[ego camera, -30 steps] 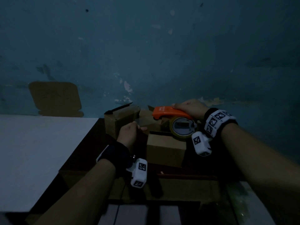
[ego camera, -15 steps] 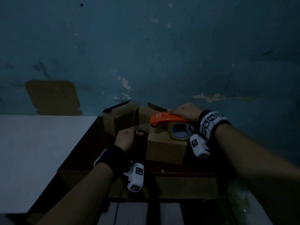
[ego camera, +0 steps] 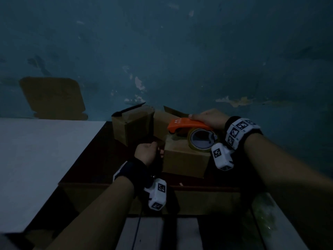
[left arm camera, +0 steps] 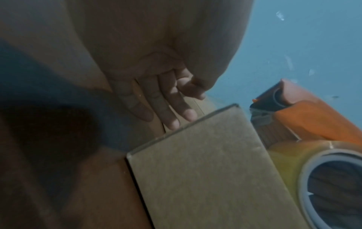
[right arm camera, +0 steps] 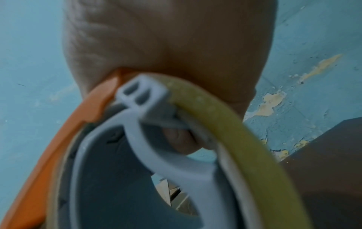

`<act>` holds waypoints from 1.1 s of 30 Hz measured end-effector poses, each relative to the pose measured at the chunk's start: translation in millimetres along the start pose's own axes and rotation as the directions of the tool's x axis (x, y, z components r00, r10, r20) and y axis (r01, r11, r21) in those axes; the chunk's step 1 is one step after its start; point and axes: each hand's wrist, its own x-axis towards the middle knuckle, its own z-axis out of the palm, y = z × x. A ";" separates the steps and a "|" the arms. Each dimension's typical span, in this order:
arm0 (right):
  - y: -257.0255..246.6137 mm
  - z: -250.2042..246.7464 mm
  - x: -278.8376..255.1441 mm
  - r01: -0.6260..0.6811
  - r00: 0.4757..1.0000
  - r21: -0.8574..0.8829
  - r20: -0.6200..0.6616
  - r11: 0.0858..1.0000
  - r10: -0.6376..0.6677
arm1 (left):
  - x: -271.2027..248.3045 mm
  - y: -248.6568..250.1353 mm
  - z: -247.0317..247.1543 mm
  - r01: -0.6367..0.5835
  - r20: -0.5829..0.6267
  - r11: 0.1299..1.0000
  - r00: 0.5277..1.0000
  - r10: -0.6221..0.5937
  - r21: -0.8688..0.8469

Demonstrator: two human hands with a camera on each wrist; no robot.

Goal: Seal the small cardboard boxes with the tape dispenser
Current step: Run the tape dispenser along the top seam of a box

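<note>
A small closed cardboard box (ego camera: pixel 185 159) (left arm camera: pixel 205 170) stands on the dark table (ego camera: pixel 100 159). My right hand (ego camera: pixel 209 119) (right arm camera: pixel 166 46) grips the orange tape dispenser (ego camera: pixel 187 125) (left arm camera: pixel 313 120) (right arm camera: pixel 88 116) from above, its nose on the box's top near the left edge. The yellowish tape roll (ego camera: pixel 201 140) (left arm camera: pixel 323 178) (right arm camera: pixel 225 124) sits in it. My left hand (ego camera: pixel 146 152) lies against the box's left side, its fingers (left arm camera: pixel 170 108) fairly straight and touching that side by the upper edge. Any tape under them is hidden.
An open-flapped box (ego camera: pixel 133 123) stands behind and to the left, and another open box (ego camera: pixel 160 120) behind the dispenser. A white surface (ego camera: pixel 36 159) adjoins the table on the left. A cardboard sheet (ego camera: pixel 52 96) leans on the blue wall.
The dispenser has come down onto the box's top. My left hand has dropped from beside the dispenser's nose to the box's left side.
</note>
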 end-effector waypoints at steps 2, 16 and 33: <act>1.0 0.2 1.4 -0.004 1.000 0.007 -0.005 1.000 0.004 | 1.1 -2.6 1.6 -0.012 -0.007 1.000 1.000 0.012 0.028; -2.2 7.4 4.5 0.018 1.000 -0.013 -0.013 1.000 -0.018 | 28.7 -19.8 5.0 0.028 0.023 0.920 0.999 -0.040 0.390; 2.5 9.9 6.2 0.036 0.999 0.034 -0.034 0.999 -0.035 | 26.7 -5.9 27.5 -0.029 0.113 1.000 0.993 0.028 0.010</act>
